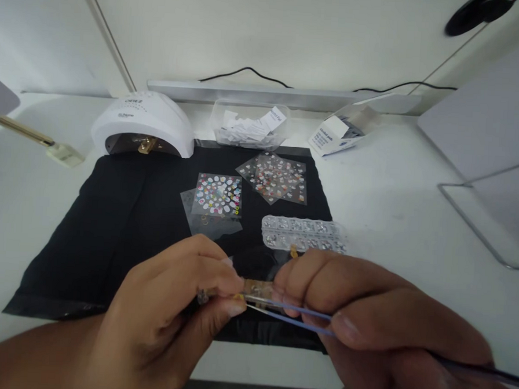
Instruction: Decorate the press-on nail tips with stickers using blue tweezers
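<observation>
A: What are the hands doing over the black cloth?

B: The left hand pinches a small piece, probably a false nail or nail tip, between thumb and fingertips, close above the cloth's near edge. The piece is pale and glossy with gold flecks; it is too small and blurred to be sure what it is. The right hand is closed around slim tweezers, whose two thin bluish-grey metal arms run leftward until their tips meet the piece, right by the left thumb.

A: Why hold it so near?

B: I'd judge that bringing both hands together steadies fine work, and the dark matte cloth makes tiny bright parts easy to spot.

A: And the things further back?

B: Just beyond the knuckles lies a long clear plastic box of rhinestones, split into little compartments. Behind it are two sticker sheets: one square sheet with white and coloured dots, and a fan of transparent sheets with small motifs. At the cloth's far left corner sits a smooth white domed nail lamp. A clear tub of paper slips and a small cardboard box rest on the white table.
</observation>
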`<action>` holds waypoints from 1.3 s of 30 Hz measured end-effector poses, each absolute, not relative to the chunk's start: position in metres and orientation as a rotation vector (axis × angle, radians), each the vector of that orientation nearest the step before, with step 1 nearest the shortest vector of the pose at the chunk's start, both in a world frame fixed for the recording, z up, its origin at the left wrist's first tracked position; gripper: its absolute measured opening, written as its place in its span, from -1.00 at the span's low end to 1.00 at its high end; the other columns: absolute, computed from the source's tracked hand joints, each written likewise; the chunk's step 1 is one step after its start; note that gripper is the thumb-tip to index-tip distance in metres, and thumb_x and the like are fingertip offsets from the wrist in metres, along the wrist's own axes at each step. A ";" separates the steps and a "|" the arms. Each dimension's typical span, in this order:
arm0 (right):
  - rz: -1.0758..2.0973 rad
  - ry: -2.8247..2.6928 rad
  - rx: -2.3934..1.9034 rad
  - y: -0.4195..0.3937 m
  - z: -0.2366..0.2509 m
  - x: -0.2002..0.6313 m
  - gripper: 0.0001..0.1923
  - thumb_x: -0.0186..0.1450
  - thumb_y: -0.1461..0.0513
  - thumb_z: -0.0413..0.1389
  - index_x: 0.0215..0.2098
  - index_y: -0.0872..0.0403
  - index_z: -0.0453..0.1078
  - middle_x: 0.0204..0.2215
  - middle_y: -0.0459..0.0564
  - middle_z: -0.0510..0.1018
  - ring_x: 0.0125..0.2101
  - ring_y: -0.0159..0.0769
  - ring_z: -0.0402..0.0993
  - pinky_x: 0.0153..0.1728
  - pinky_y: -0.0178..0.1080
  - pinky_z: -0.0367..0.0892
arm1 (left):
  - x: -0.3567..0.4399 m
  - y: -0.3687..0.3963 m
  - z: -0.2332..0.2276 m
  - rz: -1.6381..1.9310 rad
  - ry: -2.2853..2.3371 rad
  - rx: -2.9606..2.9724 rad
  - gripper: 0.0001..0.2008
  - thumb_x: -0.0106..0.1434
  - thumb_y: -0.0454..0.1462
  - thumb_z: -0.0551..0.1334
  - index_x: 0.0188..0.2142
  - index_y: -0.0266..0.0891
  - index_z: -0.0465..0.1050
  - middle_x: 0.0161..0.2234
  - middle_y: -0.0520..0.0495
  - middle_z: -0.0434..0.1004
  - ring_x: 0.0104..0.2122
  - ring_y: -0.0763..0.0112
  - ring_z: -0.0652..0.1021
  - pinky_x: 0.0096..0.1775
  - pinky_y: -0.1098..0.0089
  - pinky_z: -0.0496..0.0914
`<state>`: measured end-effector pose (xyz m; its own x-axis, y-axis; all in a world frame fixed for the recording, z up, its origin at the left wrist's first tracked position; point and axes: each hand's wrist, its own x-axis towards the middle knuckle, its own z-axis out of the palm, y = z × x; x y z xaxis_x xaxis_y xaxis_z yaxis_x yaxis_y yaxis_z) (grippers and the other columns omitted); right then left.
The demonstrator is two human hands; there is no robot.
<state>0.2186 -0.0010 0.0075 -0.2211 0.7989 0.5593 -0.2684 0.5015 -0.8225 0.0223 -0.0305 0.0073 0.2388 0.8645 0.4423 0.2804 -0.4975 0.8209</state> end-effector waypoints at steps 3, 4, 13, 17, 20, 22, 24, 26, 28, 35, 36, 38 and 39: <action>1.064 -1.487 -0.494 0.000 0.008 0.221 -0.71 0.43 0.16 0.04 -0.26 0.00 0.60 -0.58 -0.03 0.51 -0.55 -0.26 0.51 -0.52 -0.14 0.54 | 0.021 -0.031 0.003 1.168 1.020 1.853 -0.80 0.27 -0.44 0.25 -0.15 -0.15 0.42 -0.33 -0.03 0.53 -0.29 0.35 0.60 -0.26 0.40 0.54; 1.062 -1.498 -0.485 0.001 0.008 0.223 -0.72 0.43 0.16 0.04 -0.27 0.01 0.60 -0.57 -0.03 0.51 -0.55 -0.25 0.51 -0.52 -0.14 0.55 | 0.021 -0.031 0.003 1.133 1.011 1.845 -0.76 0.27 -0.43 0.26 -0.10 -0.15 0.41 -0.32 -0.04 0.53 -0.29 0.36 0.60 -0.27 0.41 0.53; 1.033 -1.601 -0.539 -0.003 0.019 0.223 -0.82 0.35 0.14 0.18 -0.32 0.00 0.61 -0.60 -0.06 0.50 -0.52 -0.23 0.51 -0.47 -0.13 0.51 | 0.017 -0.028 0.013 1.129 0.975 1.889 -0.70 0.26 -0.48 0.27 -0.04 -0.19 0.49 -0.32 -0.07 0.63 -0.30 0.33 0.64 -0.29 0.39 0.56; 1.078 -1.581 -0.606 -0.013 0.009 0.231 -0.80 0.42 0.15 0.09 -0.19 -0.03 0.57 -0.47 -0.05 0.57 -0.47 -0.23 0.57 -0.32 -0.05 0.53 | 0.017 -0.026 0.015 1.183 0.972 1.854 -0.71 0.25 -0.49 0.30 -0.07 -0.19 0.52 -0.33 -0.07 0.65 -0.30 0.32 0.66 -0.28 0.39 0.58; 1.099 -1.589 -0.608 -0.013 0.003 0.235 -0.80 0.41 0.14 0.09 -0.21 -0.02 0.56 -0.44 -0.04 0.59 -0.43 -0.21 0.58 -0.29 -0.02 0.54 | 0.017 -0.026 0.015 1.193 0.984 1.848 -0.71 0.23 -0.48 0.32 -0.08 -0.17 0.54 -0.35 -0.06 0.67 -0.31 0.30 0.67 -0.31 0.40 0.59; 1.110 -1.595 -0.606 -0.012 0.005 0.234 -0.80 0.40 0.13 0.10 -0.23 0.00 0.56 -0.43 -0.03 0.59 -0.43 -0.20 0.59 -0.30 -0.03 0.55 | 0.017 -0.026 0.015 1.188 0.989 1.840 -0.71 0.22 -0.47 0.34 -0.09 -0.15 0.55 -0.37 -0.04 0.67 -0.32 0.31 0.67 -0.34 0.41 0.59; 1.107 -1.597 -0.595 -0.009 0.009 0.230 -0.81 0.40 0.15 0.11 -0.23 0.00 0.57 -0.44 -0.03 0.58 -0.44 -0.22 0.58 -0.32 -0.04 0.56 | 0.016 -0.028 0.013 1.183 0.986 1.828 -0.71 0.23 -0.45 0.34 -0.09 -0.11 0.54 -0.37 -0.02 0.66 -0.34 0.32 0.66 -0.35 0.40 0.58; 1.082 -1.597 -0.576 -0.006 0.015 0.226 -0.80 0.41 0.18 0.10 -0.25 -0.01 0.58 -0.47 -0.04 0.57 -0.47 -0.25 0.56 -0.36 -0.07 0.58 | 0.015 -0.029 0.012 1.171 0.985 1.807 -0.68 0.24 -0.43 0.35 -0.05 -0.07 0.52 -0.33 -0.03 0.66 -0.31 0.30 0.65 -0.33 0.37 0.58; 1.047 -1.585 -0.567 -0.003 0.018 0.224 -0.71 0.44 0.18 0.04 -0.31 0.00 0.60 -0.56 -0.06 0.51 -0.52 -0.26 0.52 -0.44 -0.10 0.56 | 0.012 -0.029 0.012 1.143 0.972 1.801 -0.62 0.23 -0.43 0.35 0.00 -0.04 0.50 -0.28 -0.04 0.66 -0.25 0.29 0.64 -0.29 0.36 0.58; 1.106 -1.711 -0.433 0.004 0.012 0.231 -0.78 0.43 0.21 0.07 -0.20 -0.01 0.58 -0.45 -0.04 0.53 -0.45 -0.28 0.54 -0.41 -0.14 0.56 | 0.006 -0.025 0.017 1.091 0.843 1.889 -0.59 0.22 -0.55 0.26 0.02 -0.23 0.49 -0.25 -0.11 0.67 -0.20 0.34 0.65 -0.26 0.47 0.57; 1.071 -1.725 -0.411 0.004 0.013 0.231 -0.79 0.42 0.22 0.08 -0.23 0.00 0.58 -0.46 -0.04 0.52 -0.45 -0.29 0.53 -0.41 -0.16 0.56 | 0.006 -0.024 0.018 1.111 0.823 1.891 -0.62 0.21 -0.57 0.27 0.00 -0.27 0.50 -0.27 -0.12 0.67 -0.22 0.35 0.65 -0.27 0.49 0.57; 0.989 -1.755 -0.373 0.004 0.017 0.228 -0.81 0.39 0.22 0.12 -0.31 0.03 0.58 -0.49 -0.04 0.48 -0.45 -0.28 0.49 -0.43 -0.17 0.56 | 0.007 -0.023 0.019 1.132 0.811 1.879 -0.65 0.21 -0.58 0.28 -0.04 -0.33 0.51 -0.29 -0.13 0.68 -0.24 0.37 0.66 -0.26 0.51 0.57; 0.947 -1.769 -0.354 0.003 0.020 0.225 -0.82 0.37 0.20 0.15 -0.33 0.04 0.57 -0.52 -0.04 0.46 -0.47 -0.28 0.47 -0.45 -0.17 0.55 | 0.007 -0.023 0.019 1.134 0.807 1.874 -0.66 0.21 -0.57 0.28 -0.05 -0.33 0.52 -0.30 -0.13 0.68 -0.25 0.38 0.66 -0.25 0.51 0.57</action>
